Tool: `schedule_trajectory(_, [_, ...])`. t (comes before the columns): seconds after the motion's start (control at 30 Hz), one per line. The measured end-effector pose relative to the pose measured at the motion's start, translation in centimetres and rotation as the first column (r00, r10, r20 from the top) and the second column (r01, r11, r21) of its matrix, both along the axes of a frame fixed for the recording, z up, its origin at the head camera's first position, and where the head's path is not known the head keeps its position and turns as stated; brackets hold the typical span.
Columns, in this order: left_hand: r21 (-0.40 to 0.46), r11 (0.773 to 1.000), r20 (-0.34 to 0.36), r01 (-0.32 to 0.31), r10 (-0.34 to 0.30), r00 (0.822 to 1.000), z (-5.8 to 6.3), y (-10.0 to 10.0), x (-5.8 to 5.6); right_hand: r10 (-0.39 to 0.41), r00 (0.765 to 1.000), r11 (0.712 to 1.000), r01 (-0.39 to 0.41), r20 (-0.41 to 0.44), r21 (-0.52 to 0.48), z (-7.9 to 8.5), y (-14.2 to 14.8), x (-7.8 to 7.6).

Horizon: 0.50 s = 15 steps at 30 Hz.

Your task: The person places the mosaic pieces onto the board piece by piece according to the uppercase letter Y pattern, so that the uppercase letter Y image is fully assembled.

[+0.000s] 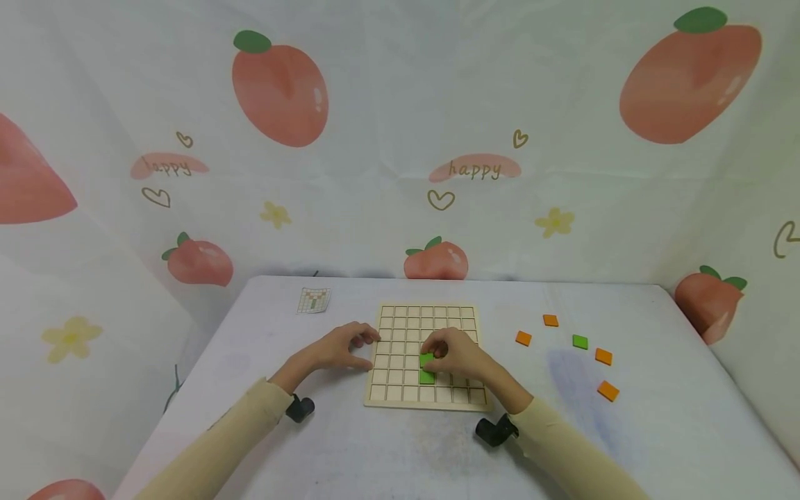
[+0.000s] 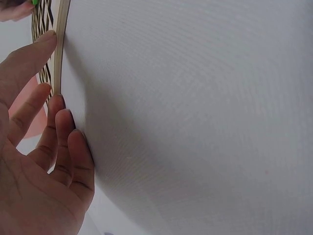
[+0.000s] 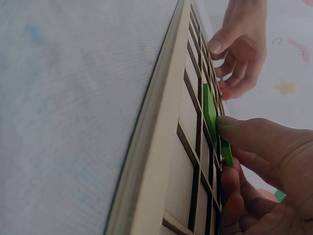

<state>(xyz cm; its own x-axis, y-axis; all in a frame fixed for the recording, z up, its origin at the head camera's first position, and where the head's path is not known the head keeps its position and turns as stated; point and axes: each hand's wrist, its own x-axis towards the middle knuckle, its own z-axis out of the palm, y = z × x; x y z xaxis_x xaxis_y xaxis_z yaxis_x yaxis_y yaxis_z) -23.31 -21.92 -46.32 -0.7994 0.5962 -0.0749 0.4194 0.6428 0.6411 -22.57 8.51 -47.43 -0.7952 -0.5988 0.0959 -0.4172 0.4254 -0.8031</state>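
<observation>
A pale wooden grid board (image 1: 394,394) lies on the table. One green square tile (image 1: 428,378) sits in a cell near its middle, close to the front. Just behind it, my right hand (image 1: 461,355) pinches a second green tile (image 3: 227,152) between thumb and fingers, low over the grid. My left hand (image 1: 340,346) is at the board's left edge, its thumb and fingers spread and relaxed. In the left wrist view, the thumb (image 2: 41,51) and fingertips touch or lie right at the board's rim.
Right of the board lie loose orange tiles, among them one nearest the board (image 1: 523,338) and one nearest the front (image 1: 608,391), plus a loose green tile (image 1: 580,342). A small card with a coloured grid pattern (image 1: 314,301) lies at the back left. Behind the table hangs a fruit-printed cloth (image 1: 375,173).
</observation>
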Motion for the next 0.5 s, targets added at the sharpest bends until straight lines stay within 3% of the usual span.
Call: schedule_trajectory(0.5, [-0.009,1.000,0.014,-0.024,0.024,1.000,-0.26,-0.02,-0.31,0.007,1.000,1.000,-0.007,-0.007,0.006,-0.14,0.09,0.03])
